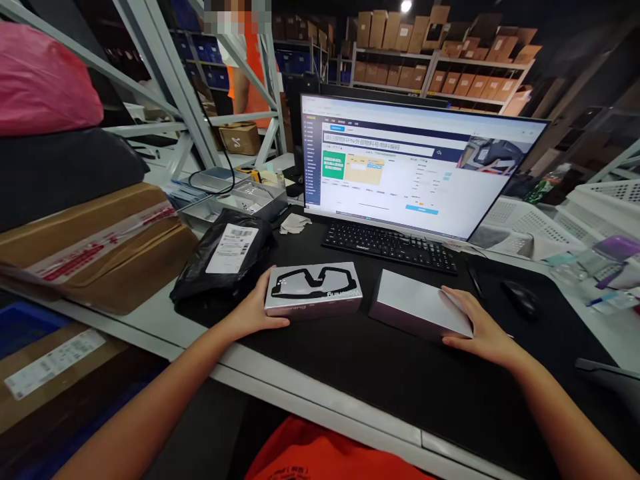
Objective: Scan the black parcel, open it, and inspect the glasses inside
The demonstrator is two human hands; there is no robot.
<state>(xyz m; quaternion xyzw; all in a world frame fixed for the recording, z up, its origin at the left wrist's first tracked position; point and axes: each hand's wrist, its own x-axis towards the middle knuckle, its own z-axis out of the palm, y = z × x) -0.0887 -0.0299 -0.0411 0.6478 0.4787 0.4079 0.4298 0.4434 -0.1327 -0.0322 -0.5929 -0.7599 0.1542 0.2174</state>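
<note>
My left hand [256, 308] is closed around the left end of a silver box [314, 293] with a black glasses outline and lettering on its top. Its fingers lie along the near side and the far left corner. To the right, my right hand [477, 330] grips the right end of a plain silver-white box [417, 303], thumb on the near side and fingers over the far edge. Both boxes sit on the black desk mat [330, 360], a small gap between them. What the boxes contain is hidden.
A black plastic parcel [225, 257] with a white label lies left of the boxes. Behind stand a keyboard [390, 247] and a lit monitor [400, 167]; a mouse [519, 299] is at right. Cardboard boxes [95, 247] are stacked left. A person in orange [255, 80] stands beyond the frame.
</note>
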